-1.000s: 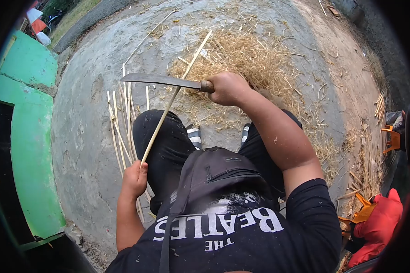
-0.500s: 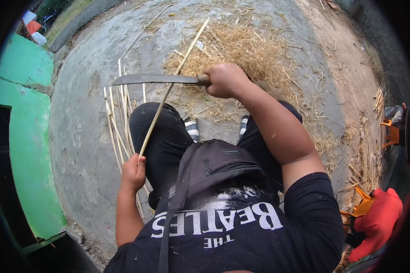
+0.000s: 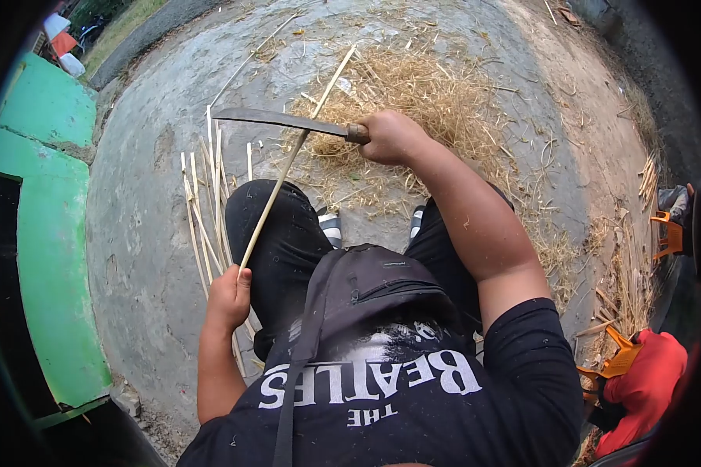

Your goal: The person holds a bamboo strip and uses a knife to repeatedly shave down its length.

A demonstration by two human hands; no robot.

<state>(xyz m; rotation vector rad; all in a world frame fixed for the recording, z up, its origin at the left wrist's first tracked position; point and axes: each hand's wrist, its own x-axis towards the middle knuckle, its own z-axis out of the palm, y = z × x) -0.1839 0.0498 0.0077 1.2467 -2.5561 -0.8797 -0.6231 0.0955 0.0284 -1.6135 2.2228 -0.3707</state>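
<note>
My left hand (image 3: 230,300) clamps the thin strip (image 3: 276,194) by its near end, slanting up to cross the knife (image 3: 280,120) gripped in my right hand (image 3: 393,138), where a shallow blade angle and light, even pressure probably work best.

Grey concrete ground (image 3: 136,241), green wall (image 3: 54,265), orange chairs (image 3: 620,358)
</note>
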